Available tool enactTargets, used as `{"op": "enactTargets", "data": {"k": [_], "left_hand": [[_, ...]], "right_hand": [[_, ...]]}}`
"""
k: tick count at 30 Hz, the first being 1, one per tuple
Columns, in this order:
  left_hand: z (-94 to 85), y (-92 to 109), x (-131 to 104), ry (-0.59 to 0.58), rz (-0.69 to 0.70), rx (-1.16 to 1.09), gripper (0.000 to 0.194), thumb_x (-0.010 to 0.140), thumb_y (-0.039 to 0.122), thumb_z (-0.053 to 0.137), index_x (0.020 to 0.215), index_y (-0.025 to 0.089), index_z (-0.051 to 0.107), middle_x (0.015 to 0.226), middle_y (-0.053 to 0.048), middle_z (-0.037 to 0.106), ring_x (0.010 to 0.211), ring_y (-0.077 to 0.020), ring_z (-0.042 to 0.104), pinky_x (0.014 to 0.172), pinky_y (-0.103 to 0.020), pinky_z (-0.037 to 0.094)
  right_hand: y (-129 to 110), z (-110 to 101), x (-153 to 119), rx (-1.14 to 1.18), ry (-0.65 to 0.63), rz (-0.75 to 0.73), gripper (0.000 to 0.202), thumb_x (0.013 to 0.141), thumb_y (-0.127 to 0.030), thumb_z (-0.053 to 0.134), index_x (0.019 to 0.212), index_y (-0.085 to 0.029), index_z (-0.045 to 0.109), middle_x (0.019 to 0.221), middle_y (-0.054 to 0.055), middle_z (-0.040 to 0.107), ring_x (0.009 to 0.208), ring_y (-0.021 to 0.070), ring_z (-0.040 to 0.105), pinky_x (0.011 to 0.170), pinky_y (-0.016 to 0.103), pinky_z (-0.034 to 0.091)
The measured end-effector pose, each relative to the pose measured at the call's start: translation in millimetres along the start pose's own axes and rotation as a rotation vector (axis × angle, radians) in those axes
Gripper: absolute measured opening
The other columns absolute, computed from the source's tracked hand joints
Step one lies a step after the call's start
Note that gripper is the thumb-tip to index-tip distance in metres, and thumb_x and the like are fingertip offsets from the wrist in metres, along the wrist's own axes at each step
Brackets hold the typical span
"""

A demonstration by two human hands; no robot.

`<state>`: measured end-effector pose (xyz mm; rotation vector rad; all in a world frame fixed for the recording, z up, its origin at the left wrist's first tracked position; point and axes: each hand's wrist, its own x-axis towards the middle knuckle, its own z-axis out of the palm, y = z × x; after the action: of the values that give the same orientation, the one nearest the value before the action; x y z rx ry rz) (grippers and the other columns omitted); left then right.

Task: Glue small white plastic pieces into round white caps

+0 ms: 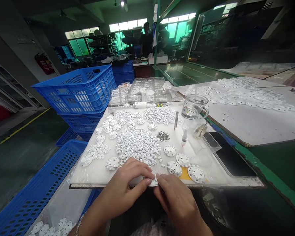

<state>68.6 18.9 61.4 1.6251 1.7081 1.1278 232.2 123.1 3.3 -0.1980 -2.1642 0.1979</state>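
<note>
My left hand and right hand grasp a white disc between their fingertips at the near edge of the worktable, where light, even pressure from both sides probably steadies it best.

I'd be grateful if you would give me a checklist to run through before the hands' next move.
1. White disc held between left hand and right hand: ok.
2. White disc fully in sight: not ok, partly covered.
3. Its underside: cannot tell, out of view.
4. Tweezers on the worktop: ok, apart from both hands.
5. Glass mug upright: ok.
6. Small white parts contained: not ok, heaped loose.
</note>
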Motion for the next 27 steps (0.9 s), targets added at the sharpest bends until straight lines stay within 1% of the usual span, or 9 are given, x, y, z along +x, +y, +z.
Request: {"op": "enactTargets", "data": {"k": [5, 8, 12, 15, 18, 20, 21, 23, 27], "left_hand": [[3.6, 0.7, 0.3, -0.048, 0.064, -0.005, 0.026, 0.093, 0.02, 0.06, 0.117, 0.029, 0.067, 0.115, -0.003, 0.068, 0.113, -0.0205, 0.057, 0.1, -0.033, 0.043], [10.8, -3.1, -1.8, -0.106, 0.06, -0.052, 0.039, 0.091, 0.015, 0.061, 0.127, 0.029, 0.06, 0.122, -0.003, 0.068, 0.114, -0.0203, 0.059, 0.101, -0.031, 0.045], [20.3, -11.3, -8.2, -0.084, 0.076, 0.011, 0.042, 0.091, 0.009, 0.056, 0.128, 0.027, 0.058, 0.123, -0.004, 0.069, 0.114, -0.0197, 0.063, 0.1, -0.028, 0.046], [23.8, -16.3, -14.3, -0.063, 0.114, 0.076, 0.041, 0.09, 0.011, 0.057, 0.128, 0.026, 0.058, 0.12, -0.005, 0.071, 0.109, -0.0205, 0.066, 0.095, -0.027, 0.049], [25.2, -20.6, -20.2, -0.018, 0.06, 0.12, 0.038, 0.091, 0.016, 0.059, 0.127, 0.027, 0.06, 0.119, -0.005, 0.072, 0.107, -0.0216, 0.068, 0.092, -0.028, 0.05], [25.8, -23.4, -22.6, 0.019, -0.036, 0.131, 0.035, 0.091, 0.021, 0.061, 0.125, 0.028, 0.061, 0.109, -0.003, 0.075, 0.094, -0.0205, 0.07, 0.083, -0.027, 0.053], [26.1, -24.4, -23.1, 0.035, -0.087, 0.127, 0.033, 0.091, 0.024, 0.061, 0.124, 0.028, 0.062, 0.101, -0.003, 0.075, 0.084, -0.019, 0.07, 0.075, -0.025, 0.053], [26.8, -25.5, -22.8, 0.047, -0.161, 0.095, 0.029, 0.092, 0.029, 0.061, 0.121, 0.028, 0.064, 0.088, -0.001, 0.074, 0.069, -0.0163, 0.065, 0.061, -0.023, 0.051], [29.1, -25.2, -21.8, 0.044, -0.225, 0.039, 0.028, 0.092, 0.033, 0.061, 0.118, 0.027, 0.065, 0.09, -0.002, 0.071, 0.067, -0.0151, 0.06, 0.053, -0.02, 0.046]], "right_hand": [[1.0, -5.0, -3.3, 0.144, -0.07, 0.128, 0.02, 0.092, -0.006, 0.054, 0.11, -0.014, 0.055, 0.081, 0.006, 0.064, 0.073, 0.0168, 0.061, 0.066, 0.029, 0.052], [-0.9, -8.2, -3.6, 0.268, -0.064, 0.217, 0.016, 0.094, -0.007, 0.051, 0.105, -0.019, 0.054, 0.083, 0.003, 0.064, 0.074, 0.0136, 0.062, 0.069, 0.024, 0.053], [-4.1, -12.7, -3.6, 0.327, -0.062, 0.271, 0.016, 0.096, -0.012, 0.051, 0.108, -0.021, 0.055, 0.089, 0.001, 0.065, 0.083, 0.0118, 0.066, 0.077, 0.02, 0.053], [3.3, -25.5, -6.6, 0.318, -0.109, 0.33, 0.015, 0.097, -0.025, 0.057, 0.112, -0.025, 0.058, 0.092, -0.001, 0.067, 0.082, 0.0106, 0.067, 0.075, 0.017, 0.053], [27.8, -49.0, -14.7, 0.132, -0.058, 0.382, 0.017, 0.094, -0.034, 0.063, 0.109, -0.026, 0.061, 0.096, -0.001, 0.068, 0.081, 0.0128, 0.066, 0.078, 0.021, 0.053], [51.6, -66.2, -22.6, -0.077, -0.005, 0.395, 0.015, 0.095, -0.031, 0.058, 0.109, -0.025, 0.062, 0.101, 0.002, 0.067, 0.088, 0.0173, 0.065, 0.086, 0.028, 0.052], [64.0, -73.9, -26.8, -0.184, -0.017, 0.383, 0.018, 0.096, -0.03, 0.054, 0.111, -0.024, 0.062, 0.103, 0.004, 0.067, 0.092, 0.0201, 0.064, 0.089, 0.032, 0.05], [87.1, -85.9, -34.7, -0.366, -0.123, 0.336, 0.03, 0.095, -0.023, 0.042, 0.118, -0.023, 0.06, 0.111, 0.008, 0.065, 0.1, 0.0256, 0.061, 0.087, 0.04, 0.048], [115.9, -91.9, -45.7, -0.547, -0.369, 0.267, 0.054, 0.081, -0.01, 0.036, 0.129, -0.025, 0.056, 0.13, 0.006, 0.06, 0.108, 0.0296, 0.058, 0.076, 0.042, 0.046]]}}
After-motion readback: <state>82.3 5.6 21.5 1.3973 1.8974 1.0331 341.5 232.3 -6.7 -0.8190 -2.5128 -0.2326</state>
